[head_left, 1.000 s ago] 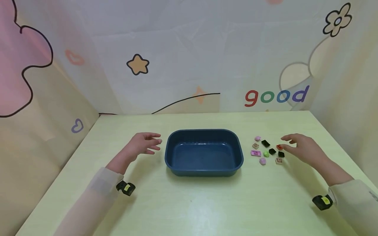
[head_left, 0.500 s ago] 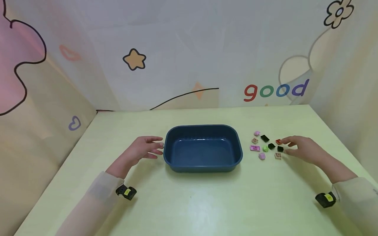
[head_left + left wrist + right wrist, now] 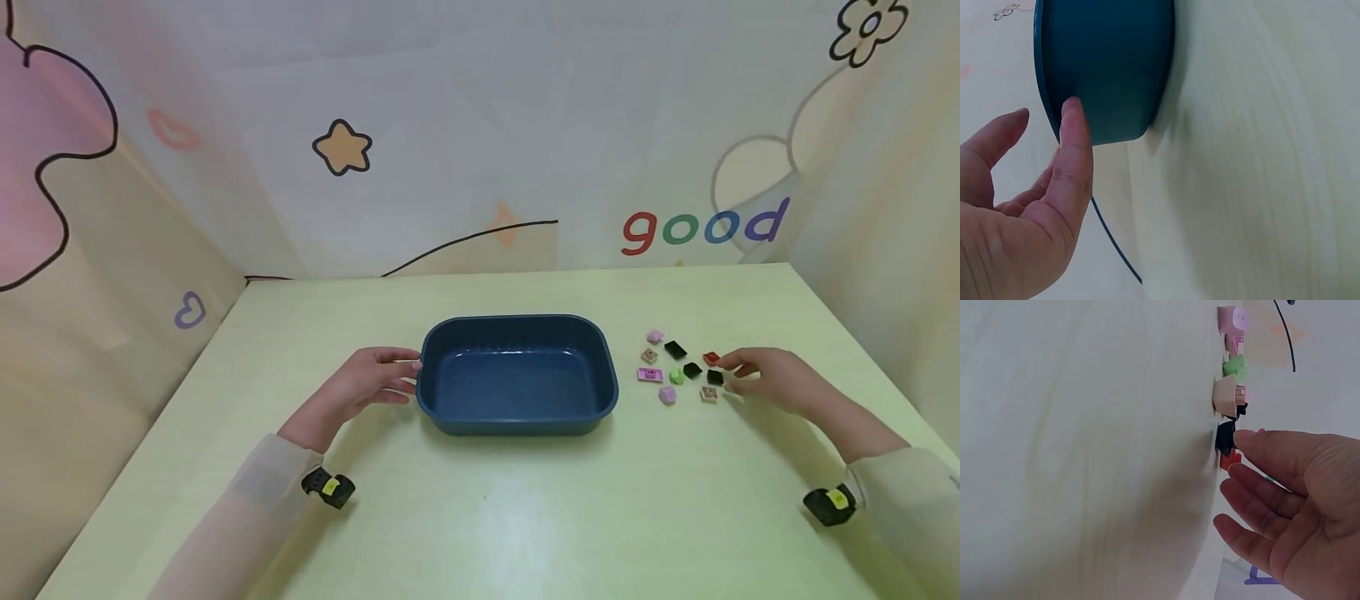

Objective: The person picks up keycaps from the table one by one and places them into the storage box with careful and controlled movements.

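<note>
A dark blue rectangular tub [image 3: 517, 428] stands in the middle of the table in the head view. My left hand [image 3: 367, 385] is at its left end, fingers extended; in the left wrist view the fingertips [image 3: 1074, 109] overlap the tub's outer wall. To the right of the tub lie several small keycaps. My right hand [image 3: 780, 379] hovers at their right side with loosely bent fingers and thumb spread apart. Its thumb tip is right at a black keycap [image 3: 1225, 439], close to a red keycap [image 3: 711, 358]. A beige keycap [image 3: 708, 394] lies just in front.
Among the other keycaps are a wide pink one [image 3: 650, 375], a green one [image 3: 677, 376] and a lilac one [image 3: 667, 395]. A printed curtain [image 3: 480, 142] hangs behind the pale table [image 3: 487, 517] and along both sides. Each wrist carries a small black camera.
My left hand has moved right, up to the tub's end. My right hand has come in lower beside the black and red keycaps. The head view has tilted slightly.
</note>
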The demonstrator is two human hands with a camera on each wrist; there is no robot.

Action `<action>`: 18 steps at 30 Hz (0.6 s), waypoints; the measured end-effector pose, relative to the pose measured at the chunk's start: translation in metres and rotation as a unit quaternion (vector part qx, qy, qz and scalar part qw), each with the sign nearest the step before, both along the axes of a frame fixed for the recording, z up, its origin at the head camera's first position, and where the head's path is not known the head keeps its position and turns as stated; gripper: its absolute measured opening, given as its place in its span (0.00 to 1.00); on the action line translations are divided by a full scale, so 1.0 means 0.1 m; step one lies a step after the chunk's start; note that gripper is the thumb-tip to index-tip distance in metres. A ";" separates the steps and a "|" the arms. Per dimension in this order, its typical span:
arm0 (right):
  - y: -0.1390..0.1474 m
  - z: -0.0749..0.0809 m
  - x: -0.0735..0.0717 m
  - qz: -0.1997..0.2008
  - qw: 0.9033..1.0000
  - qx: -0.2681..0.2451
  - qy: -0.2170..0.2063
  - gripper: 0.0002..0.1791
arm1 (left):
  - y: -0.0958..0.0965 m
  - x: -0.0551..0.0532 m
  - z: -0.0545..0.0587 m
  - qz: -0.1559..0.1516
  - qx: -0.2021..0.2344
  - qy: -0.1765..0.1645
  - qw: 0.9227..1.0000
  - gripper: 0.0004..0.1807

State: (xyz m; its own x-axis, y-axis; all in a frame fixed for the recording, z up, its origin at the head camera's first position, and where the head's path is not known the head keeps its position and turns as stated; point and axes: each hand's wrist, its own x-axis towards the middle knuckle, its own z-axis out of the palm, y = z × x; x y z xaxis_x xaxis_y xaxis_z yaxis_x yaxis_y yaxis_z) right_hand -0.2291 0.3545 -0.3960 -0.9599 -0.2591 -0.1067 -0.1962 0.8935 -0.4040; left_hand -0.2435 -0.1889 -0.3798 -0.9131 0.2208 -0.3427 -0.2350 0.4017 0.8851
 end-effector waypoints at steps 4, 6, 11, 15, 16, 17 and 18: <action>0.00 -0.03 -0.02 -0.001 1.000 -0.007 -0.008 0.19 | 0.01 -0.01 -0.03 0.010 0.011 -0.010 1.000 0.26; -0.01 -0.05 -0.03 0.000 1.000 -0.009 -0.008 0.19 | 0.02 -0.02 -0.04 0.020 0.014 -0.017 1.000 0.25; -0.02 -0.06 -0.06 0.000 1.000 -0.011 -0.012 0.19 | 0.05 -0.04 -0.05 0.039 0.018 -0.031 0.999 0.25; -0.04 -0.07 -0.07 -0.001 1.000 -0.015 -0.015 0.19 | 0.06 -0.05 -0.07 0.043 0.031 -0.045 0.998 0.26; -0.04 -0.07 -0.08 -0.003 1.000 -0.016 -0.015 0.19 | 0.06 -0.05 -0.07 0.043 0.034 -0.047 0.997 0.26; -0.04 -0.07 -0.08 -0.004 1.000 -0.019 -0.016 0.18 | 0.06 -0.06 -0.08 0.045 0.037 -0.050 0.997 0.26; -0.05 -0.07 -0.08 -0.005 1.000 -0.021 -0.016 0.18 | 0.06 -0.07 -0.09 0.047 0.042 -0.054 0.997 0.26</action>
